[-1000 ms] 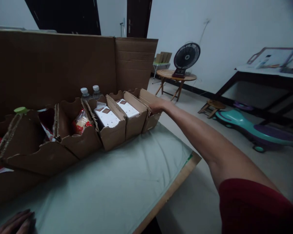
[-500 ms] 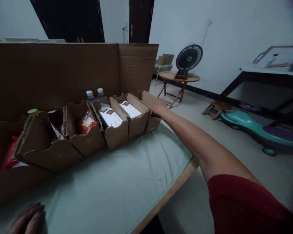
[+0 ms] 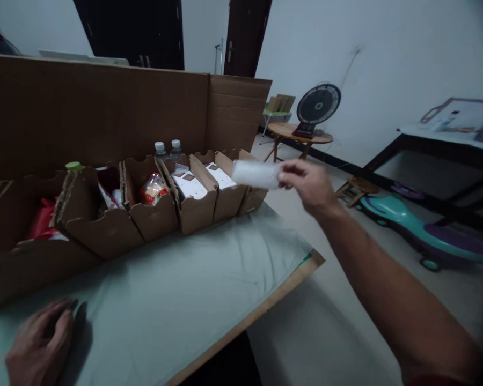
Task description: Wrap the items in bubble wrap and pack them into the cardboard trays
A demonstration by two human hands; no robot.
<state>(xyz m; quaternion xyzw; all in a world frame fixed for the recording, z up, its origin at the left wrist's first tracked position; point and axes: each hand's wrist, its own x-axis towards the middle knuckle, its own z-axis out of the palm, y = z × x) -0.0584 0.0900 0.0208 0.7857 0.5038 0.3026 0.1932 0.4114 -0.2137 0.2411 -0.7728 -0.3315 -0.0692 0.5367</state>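
Observation:
My right hand (image 3: pixel 304 182) pinches one end of a white, flat, oblong packet (image 3: pixel 256 174) between thumb and fingers. Motion blurs the packet, and any print on it cannot be read. It is held up in front of the rightmost cardboard bin (image 3: pixel 254 199). At the lower left, my left hand (image 3: pixel 40 340) rests on the pale green cloth (image 3: pixel 161 289), loosely curled, its thumb apart from the fingers and nothing visible in it. White boxes (image 3: pixel 190 185) with brown diamond marks stand in the two bins left of the rightmost one.
More cardboard bins hold a clear and red food bag (image 3: pixel 153 188) and a red packet (image 3: pixel 43 220). Behind the row are two capped bottles (image 3: pixel 176 149) and a tall cardboard panel (image 3: pixel 104 112). The table edge (image 3: pixel 261 316) runs diagonally at right; a fan (image 3: pixel 319 105) stands beyond.
My right hand has come up out of the rightmost bin with the white packet and moved nearer to me. My left hand shows more fully, still on the cloth. The view has shifted.

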